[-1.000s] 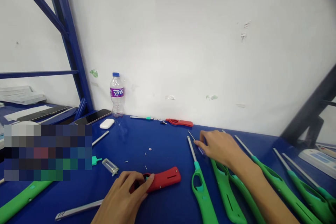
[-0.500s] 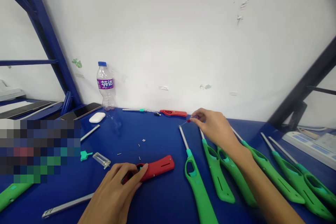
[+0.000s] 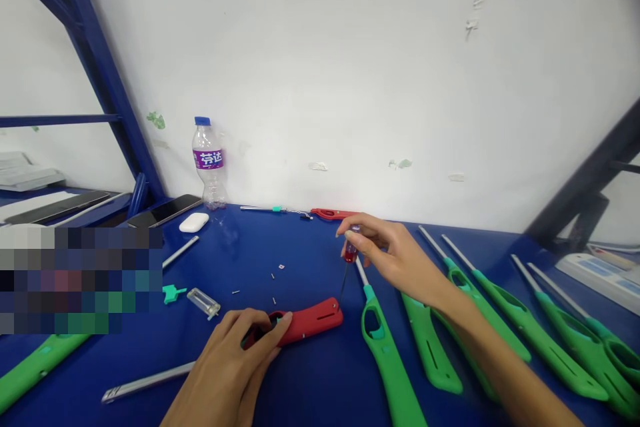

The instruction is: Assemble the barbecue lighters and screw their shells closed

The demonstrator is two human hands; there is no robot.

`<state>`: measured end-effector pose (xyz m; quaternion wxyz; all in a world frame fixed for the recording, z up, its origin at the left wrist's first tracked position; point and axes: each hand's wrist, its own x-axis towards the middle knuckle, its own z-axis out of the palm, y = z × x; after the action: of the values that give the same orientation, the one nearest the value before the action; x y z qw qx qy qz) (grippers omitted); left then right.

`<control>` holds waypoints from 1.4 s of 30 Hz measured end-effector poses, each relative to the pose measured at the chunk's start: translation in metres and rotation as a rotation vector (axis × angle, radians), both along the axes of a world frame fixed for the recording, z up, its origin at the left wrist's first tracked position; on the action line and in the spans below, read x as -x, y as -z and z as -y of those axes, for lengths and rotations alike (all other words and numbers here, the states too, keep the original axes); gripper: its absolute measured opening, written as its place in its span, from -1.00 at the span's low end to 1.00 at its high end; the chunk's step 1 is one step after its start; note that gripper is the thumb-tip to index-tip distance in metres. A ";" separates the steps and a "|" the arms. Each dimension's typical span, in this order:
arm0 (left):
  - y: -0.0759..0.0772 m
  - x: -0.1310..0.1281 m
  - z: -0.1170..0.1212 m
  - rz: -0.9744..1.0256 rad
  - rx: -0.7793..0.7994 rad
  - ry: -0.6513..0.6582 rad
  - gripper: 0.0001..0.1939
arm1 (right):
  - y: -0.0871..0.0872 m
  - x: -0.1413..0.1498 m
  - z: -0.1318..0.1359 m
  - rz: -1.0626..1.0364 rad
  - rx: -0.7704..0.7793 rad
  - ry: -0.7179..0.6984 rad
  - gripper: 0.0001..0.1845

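Observation:
My left hand [image 3: 240, 353] is closed around a red lighter handle [image 3: 313, 321] lying on the blue table. A metal tube [image 3: 145, 383] runs out from under this hand, in line with the handle. My right hand [image 3: 395, 253] pinches a small screwdriver [image 3: 351, 255] with a clear and red grip. Its shaft points down at the handle's right end, by a small hole; whether the tip touches cannot be made out. Left of the handle lie a clear fuel tank [image 3: 203, 301], a teal plastic part [image 3: 173, 293] and small screws [image 3: 273, 301].
Several green lighters [image 3: 395, 360] lie to the right, partly under my right forearm. Along the wall are a bottle [image 3: 210, 167], a disassembled red lighter [image 3: 327, 214] and a phone [image 3: 165, 211]. A white case [image 3: 194, 222] sits nearby. A power strip [image 3: 600, 280] is far right.
My right hand has brought the screwdriver left and down from near a green lighter's tip to the red handle's end. The screwdriver now stands nearly upright. My left hand keeps its grip.

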<state>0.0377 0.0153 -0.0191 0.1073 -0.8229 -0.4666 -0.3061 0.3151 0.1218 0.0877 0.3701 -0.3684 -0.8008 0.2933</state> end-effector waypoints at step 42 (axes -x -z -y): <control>-0.001 -0.002 0.002 0.040 0.039 -0.004 -0.58 | -0.003 0.001 0.006 -0.008 -0.073 0.007 -0.75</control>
<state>0.0399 0.0129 -0.0179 0.0825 -0.8177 -0.4760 -0.3130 0.3140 0.1155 0.0905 0.3875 -0.3563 -0.8082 0.2642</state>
